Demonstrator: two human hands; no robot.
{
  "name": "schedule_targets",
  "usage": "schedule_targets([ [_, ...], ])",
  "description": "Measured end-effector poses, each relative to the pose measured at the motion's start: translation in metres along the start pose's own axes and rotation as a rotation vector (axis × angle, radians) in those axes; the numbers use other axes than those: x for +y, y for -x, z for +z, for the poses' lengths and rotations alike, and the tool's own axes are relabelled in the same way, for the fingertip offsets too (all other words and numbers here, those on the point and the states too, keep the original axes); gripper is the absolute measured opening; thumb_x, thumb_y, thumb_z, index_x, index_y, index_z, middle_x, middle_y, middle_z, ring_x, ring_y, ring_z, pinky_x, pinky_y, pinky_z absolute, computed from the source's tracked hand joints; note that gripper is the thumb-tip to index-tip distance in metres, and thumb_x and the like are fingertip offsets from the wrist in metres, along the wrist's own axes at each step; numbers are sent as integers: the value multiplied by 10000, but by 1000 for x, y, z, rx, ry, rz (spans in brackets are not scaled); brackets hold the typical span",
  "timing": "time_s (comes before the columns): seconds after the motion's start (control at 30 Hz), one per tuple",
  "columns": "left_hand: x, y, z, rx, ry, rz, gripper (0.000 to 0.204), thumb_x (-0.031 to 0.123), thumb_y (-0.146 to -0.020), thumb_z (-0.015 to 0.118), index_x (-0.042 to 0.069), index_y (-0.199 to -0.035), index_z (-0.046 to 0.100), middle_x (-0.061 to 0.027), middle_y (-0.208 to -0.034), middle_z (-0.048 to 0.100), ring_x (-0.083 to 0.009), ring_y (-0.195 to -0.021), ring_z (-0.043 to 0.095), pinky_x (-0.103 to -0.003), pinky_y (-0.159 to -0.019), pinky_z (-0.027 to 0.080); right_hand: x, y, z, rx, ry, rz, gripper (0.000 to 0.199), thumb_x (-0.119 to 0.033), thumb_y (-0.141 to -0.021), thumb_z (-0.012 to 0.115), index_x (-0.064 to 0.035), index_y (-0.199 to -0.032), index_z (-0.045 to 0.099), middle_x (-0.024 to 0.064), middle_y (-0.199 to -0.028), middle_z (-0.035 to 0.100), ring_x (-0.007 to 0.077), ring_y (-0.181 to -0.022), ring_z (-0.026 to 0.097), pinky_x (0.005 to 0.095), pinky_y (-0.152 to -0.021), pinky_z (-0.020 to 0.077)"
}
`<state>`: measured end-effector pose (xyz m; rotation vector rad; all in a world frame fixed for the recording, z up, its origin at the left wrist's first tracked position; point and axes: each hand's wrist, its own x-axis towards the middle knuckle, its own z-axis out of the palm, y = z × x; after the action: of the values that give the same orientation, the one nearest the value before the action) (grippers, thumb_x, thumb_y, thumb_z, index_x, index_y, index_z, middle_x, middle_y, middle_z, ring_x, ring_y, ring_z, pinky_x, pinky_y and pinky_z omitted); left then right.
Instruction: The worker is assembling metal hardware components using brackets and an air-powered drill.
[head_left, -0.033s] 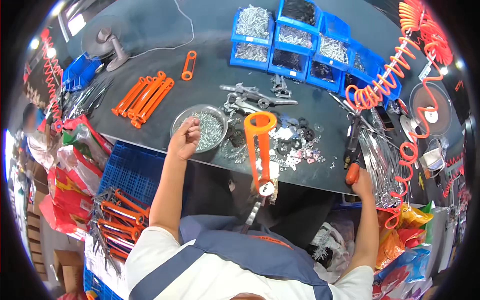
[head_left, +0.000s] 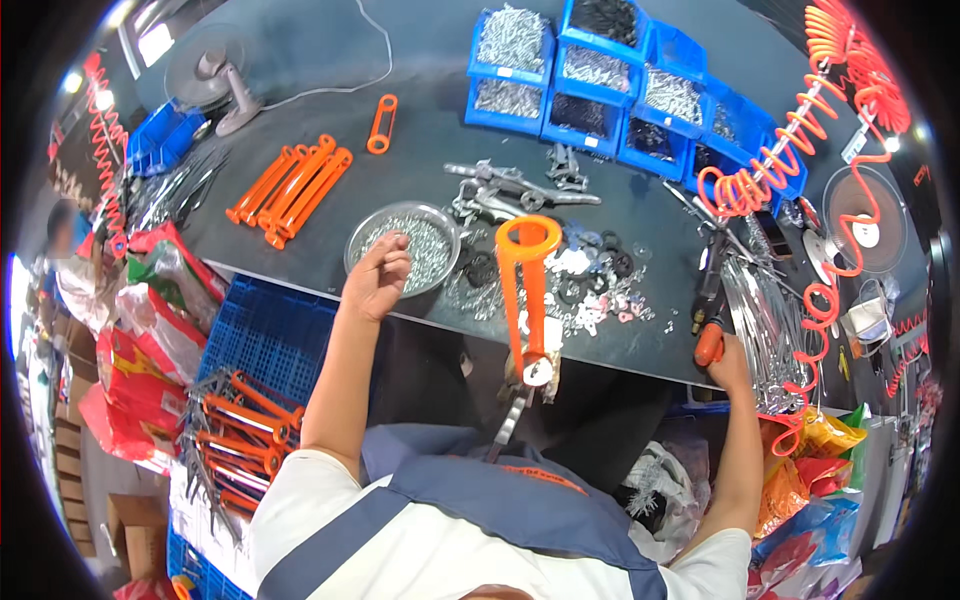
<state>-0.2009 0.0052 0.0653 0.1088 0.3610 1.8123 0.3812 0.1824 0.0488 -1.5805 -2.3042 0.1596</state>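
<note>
Dark workbench [head_left: 420,130] carries blue bins [head_left: 590,75], orange handles [head_left: 290,185], screw bowl [head_left: 405,245].

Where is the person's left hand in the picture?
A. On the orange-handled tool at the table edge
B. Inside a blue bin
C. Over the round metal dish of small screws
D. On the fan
C: the left hand reaches into the dish of screws, while the right hand holds the orange-handled tool.

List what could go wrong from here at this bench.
The left hand picks at the round metal dish of small screws, which sits near the table edge; a nudge might spill it. The upright orange tube stands unheld at the edge and could topple while the right hand grips the orange-handled tool.
</note>
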Motion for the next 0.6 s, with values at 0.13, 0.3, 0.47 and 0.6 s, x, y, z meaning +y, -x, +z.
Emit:
schedule_targets([
  [0.13, -34, 49, 28, 50, -93, -85, 120, 9, -903, 510, 21, -1022, 505, -87, -909, 515, -88, -681, 453, -159, -550, 427, -9, 11, -15, 2, 154, 41, 270, -83, -681, 641, 27, -921, 583, 225, -869, 606, 382, -810, 586, 433, -700, 492],
  [0.3, -61, 88, 15, 131, -222, -232, 194, 28, -913, 522, 3, -1105, 516, -82, -913, 543, -90, -740, 551, -158, -601, 503, -62, 48, -50, 69, -976, 468, 378, -85, -745, 528, 35, -1104, 527, 122, -896, 592, 215, -693, 613, 270, -488, 539],
  [0.47, -93, 99, 32, 66, -276, -316, 196, 99, -887, 606, -26, -1034, 570, -80, -885, 591, -52, -704, 560, -114, -576, 485, -164, 82, -89, -475, -1964, 464, 561, -131, -695, 588, 40, -1211, 449, 201, -979, 580, 274, -727, 615, 287, -466, 513],
  [0.6, -109, 96, 33, -115, -215, -437, 188, 144, -894, 608, -13, -993, 582, -64, -865, 593, -26, -643, 513, -103, -500, 422, -242, 105, -66, -311, -1802, 413, 551, -25, -686, 660, 77, -1186, 452, 204, -955, 580, 258, -669, 624, 193, -340, 393],
])
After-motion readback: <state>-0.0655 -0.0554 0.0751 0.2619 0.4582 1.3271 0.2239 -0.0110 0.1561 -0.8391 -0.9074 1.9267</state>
